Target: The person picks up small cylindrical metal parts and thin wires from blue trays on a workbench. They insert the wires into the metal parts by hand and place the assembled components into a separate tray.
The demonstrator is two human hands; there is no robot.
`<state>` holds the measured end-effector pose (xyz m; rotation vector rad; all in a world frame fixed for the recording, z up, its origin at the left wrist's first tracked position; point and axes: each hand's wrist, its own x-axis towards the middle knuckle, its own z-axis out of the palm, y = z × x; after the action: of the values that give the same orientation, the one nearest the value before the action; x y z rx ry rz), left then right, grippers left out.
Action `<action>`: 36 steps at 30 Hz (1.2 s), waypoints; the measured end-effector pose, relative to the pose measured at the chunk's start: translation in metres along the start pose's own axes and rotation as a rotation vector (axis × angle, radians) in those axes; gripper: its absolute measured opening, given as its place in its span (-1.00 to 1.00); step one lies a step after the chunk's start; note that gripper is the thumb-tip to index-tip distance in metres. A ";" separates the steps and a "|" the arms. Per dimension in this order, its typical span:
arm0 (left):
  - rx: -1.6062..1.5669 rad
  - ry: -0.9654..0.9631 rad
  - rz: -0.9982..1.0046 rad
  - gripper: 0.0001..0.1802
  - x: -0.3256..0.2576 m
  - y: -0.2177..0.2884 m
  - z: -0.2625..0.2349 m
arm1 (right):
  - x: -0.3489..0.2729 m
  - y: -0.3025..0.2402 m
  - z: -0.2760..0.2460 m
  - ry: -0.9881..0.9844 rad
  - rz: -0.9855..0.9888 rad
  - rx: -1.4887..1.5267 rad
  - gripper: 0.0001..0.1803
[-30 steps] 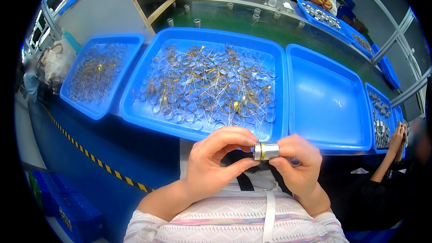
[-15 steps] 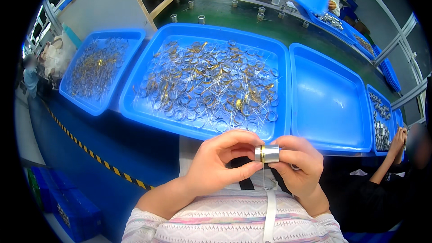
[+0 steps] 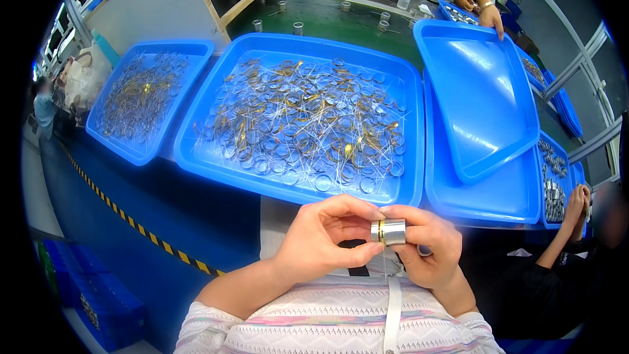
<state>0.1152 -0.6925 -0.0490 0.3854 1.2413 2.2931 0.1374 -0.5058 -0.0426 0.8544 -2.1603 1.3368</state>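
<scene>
A short silver metal cylinder (image 3: 390, 231) with a gold band at its left end sits between both my hands, close to my chest. My left hand (image 3: 325, 239) pinches the gold end with thumb and fingers. My right hand (image 3: 427, 249) grips the silver end. Just beyond my hands lies a big blue tray (image 3: 196, 157) filled with several metal rings and thin wires (image 3: 308, 124).
A second blue tray (image 3: 111, 144) of rings lies at the left. At the right an empty blue tray (image 3: 481, 92), held by another person's hand (image 3: 490, 16), comes down over a further blue tray (image 3: 491, 200). A co-worker's hands (image 3: 578, 200) work at the far right.
An empty blue tray has come down from above at the far right and now rests tilted over the right-hand tray. My hands still hold the cylinder in about the same place.
</scene>
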 end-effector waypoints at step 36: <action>0.022 0.085 0.083 -0.61 0.026 0.003 0.000 | 0.018 0.030 -0.084 -0.013 0.349 -0.842 -0.68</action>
<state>0.0926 -0.6798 -0.0459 0.3572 1.3156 2.3903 0.1088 -0.4246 -0.0137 0.1547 -2.6096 0.4192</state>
